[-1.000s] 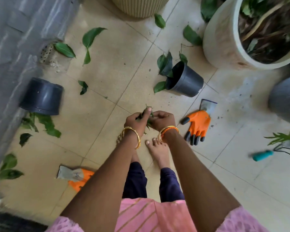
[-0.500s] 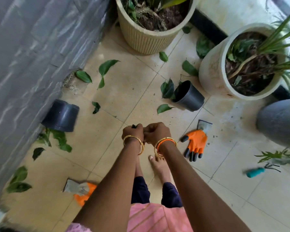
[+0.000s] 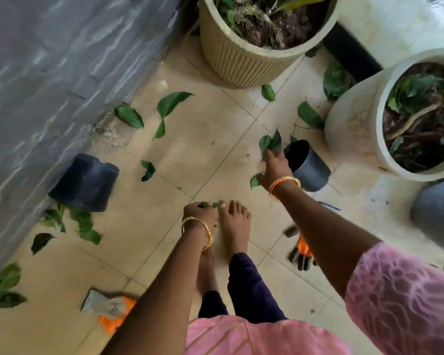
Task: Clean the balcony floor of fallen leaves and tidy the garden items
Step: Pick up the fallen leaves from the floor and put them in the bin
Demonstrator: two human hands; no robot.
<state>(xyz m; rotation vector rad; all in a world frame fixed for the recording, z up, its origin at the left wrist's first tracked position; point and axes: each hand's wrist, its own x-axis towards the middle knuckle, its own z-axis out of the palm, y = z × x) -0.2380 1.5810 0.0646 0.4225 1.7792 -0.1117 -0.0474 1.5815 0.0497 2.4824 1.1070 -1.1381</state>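
Fallen leaves [image 3: 170, 104] lie scattered over the beige tiled balcony floor [image 3: 205, 124]: a couple near the grey wall [image 3: 36, 73], a small one [image 3: 147, 170] mid-floor, a cluster [image 3: 83, 224] beside the tipped black nursery pot [image 3: 86, 183] at the wall, more at the lower left edge

Our left hand [image 3: 199, 212] sits low by our bare right foot [image 3: 235, 221], fingers curled round a small bunch of green leaves [image 3: 207, 204]. Gold bangle on that wrist

Our right hand [image 3: 274, 166] reaches forward to the leaves [image 3: 269, 142] next to a second black nursery pot [image 3: 306, 165] lying on its side, mouth facing the hand. Fingers point down at the leaves; we cannot tell whether they have hold of any. One more leaf [image 3: 255, 180] just under the wrist

Orange gardening glove [image 3: 301, 251] lies on the floor, partly hidden behind the right forearm. Another orange-and-grey glove [image 3: 108, 310] at lower left

Outward: ribbed cream planter [image 3: 241, 62] at top, white planter [image 3: 354, 124] at right, both with soil and plants; a dark grey rounded pot [image 3: 438, 211] at the right edge
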